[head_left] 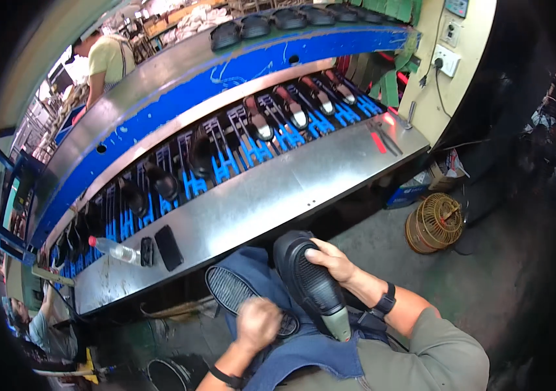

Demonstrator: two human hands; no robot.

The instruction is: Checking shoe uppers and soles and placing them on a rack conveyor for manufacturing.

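My right hand (334, 259) grips a black shoe (312, 281) at its toe end, thumb pressed on the ribbed sole, which faces up. A grey-green shoe last (337, 323) sticks out at the heel end, toward my body. Across my lap, over blue cloth, lies a ribbed dark sole (229, 289), tread up. My left hand (258, 324), somewhat blurred, is curled closed over the middle of this sole. Whatever its fingers hold is hidden.
Ahead runs a metal ledge (252, 205) with a bottle (116, 251), a phone (168, 247) and red-handled tools (380, 139). Beyond it, shoes (291, 107) sit on a blue-fingered conveyor. More black shoes (289, 18) line the upper shelf. A wicker basket (435, 223) stands right; other people (105, 62) work left.
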